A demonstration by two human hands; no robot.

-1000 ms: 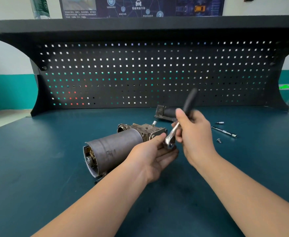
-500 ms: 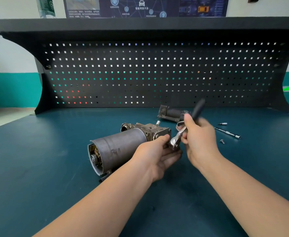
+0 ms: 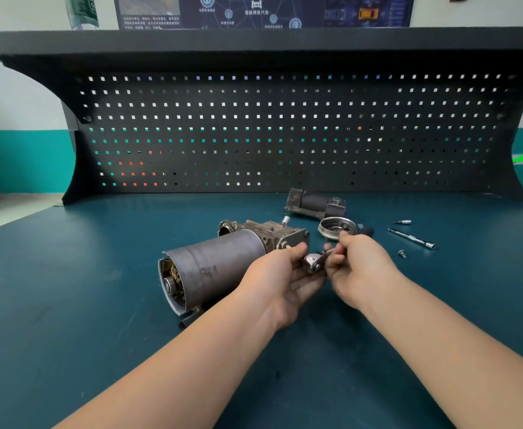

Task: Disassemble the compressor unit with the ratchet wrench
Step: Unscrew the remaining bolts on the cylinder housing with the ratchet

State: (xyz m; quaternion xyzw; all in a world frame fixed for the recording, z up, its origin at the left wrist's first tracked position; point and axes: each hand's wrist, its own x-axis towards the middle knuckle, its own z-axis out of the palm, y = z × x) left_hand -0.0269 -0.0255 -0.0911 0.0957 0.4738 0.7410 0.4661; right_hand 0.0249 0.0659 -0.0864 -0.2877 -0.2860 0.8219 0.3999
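Note:
The compressor unit [image 3: 220,264], a grey cylinder with a metal head block at its far end, lies on its side on the blue bench [image 3: 68,305]. Just right of the head block, my left hand [image 3: 281,280] cups and pinches the chrome head of the ratchet wrench [image 3: 313,262]. My right hand [image 3: 362,267] grips the wrench's black handle, which now lies low and points away from me, mostly hidden behind that hand.
A round metal cover [image 3: 336,228] and a dark removed part [image 3: 315,204] lie behind my hands. An extension bar [image 3: 411,238], a small socket bit [image 3: 404,222] and a loose bolt [image 3: 402,253] lie to the right. The pegboard [image 3: 285,134] closes off the back.
My right hand has swung the wrench handle down from upright to nearly level. The round metal cover behind my hands has come into view. The left hand stays on the wrench head.

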